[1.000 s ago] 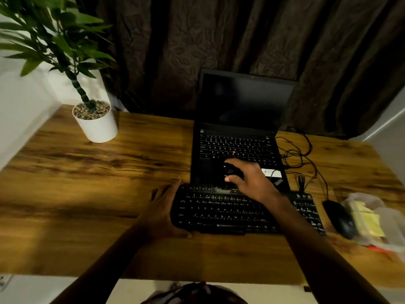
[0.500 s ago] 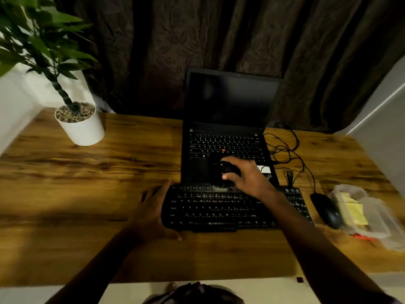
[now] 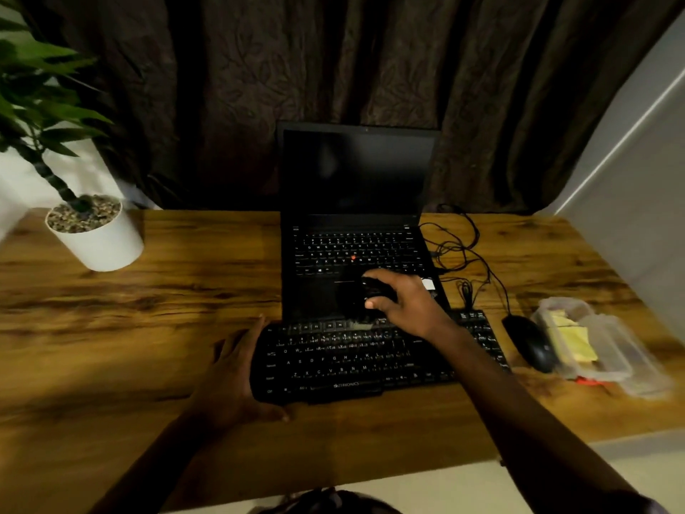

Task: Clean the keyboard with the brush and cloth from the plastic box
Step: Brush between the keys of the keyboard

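The right hand (image 3: 409, 304) has its grip closed around a dark brush (image 3: 365, 296), thumb and fingers curled about its rounded body, and holds it over the far edge of the keyboard (image 3: 356, 359), where pale bristles seem to meet the top row of keys, though blur makes the contact hard to read. The left hand (image 3: 231, 376) lies flat with its fingers spread against the keyboard's left end, its grip open and the thumb along the near edge. The keyboard is black and wide with white lettering, and it lies on the wooden table (image 3: 166, 309) just in front of an open black laptop (image 3: 356, 217) whose screen is dark. To the right, beside a black mouse (image 3: 530, 345), stands a clear plastic box (image 3: 600, 350) with a yellow cloth (image 3: 574, 341) inside; something small and red shows at its near edge. A white pot (image 3: 98, 235) with a green plant stands at the far left.
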Tool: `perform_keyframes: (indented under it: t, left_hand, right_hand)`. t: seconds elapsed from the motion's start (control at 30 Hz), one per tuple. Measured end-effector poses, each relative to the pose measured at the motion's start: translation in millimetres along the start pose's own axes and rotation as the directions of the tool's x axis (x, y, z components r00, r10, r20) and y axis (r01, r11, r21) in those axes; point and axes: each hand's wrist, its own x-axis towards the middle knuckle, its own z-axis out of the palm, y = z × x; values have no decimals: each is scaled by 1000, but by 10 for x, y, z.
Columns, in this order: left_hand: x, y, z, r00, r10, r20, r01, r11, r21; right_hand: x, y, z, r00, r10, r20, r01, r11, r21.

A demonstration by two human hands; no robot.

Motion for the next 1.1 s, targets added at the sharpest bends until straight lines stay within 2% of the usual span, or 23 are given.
perform_keyframes:
  t: [0.17, 0.4, 0.67, 0.77, 0.93, 1.1]
  left_hand:
    - [2, -3, 12, 1000, 21, -18, -20, 1000, 13]
    - [17, -45, 23, 999, 38, -4, -38, 999, 31]
    - [14, -11, 17, 1000, 10, -12, -10, 1000, 18]
    - [20, -39, 44, 1000, 18, -8, -17, 999, 38]
    - [36, -86, 64, 1000, 6, 5, -6, 999, 38]
    - [25, -41, 41, 1000, 17, -22, -16, 999, 47]
  right_hand:
    - [-116, 144, -168, 999, 16, -35, -19, 996, -88]
    - [-37, -94, 103, 997, -69, 19, 71, 995, -64]
    - [-234, 148, -380, 998, 44, -51, -51, 988, -149]
    - [-219, 142, -342, 996, 59, -68, -70, 982, -176]
    - [-119, -13, -84, 1000, -15, -10, 14, 995, -100]
    - [-205, 131, -267, 998, 36, -46, -40, 994, -105]
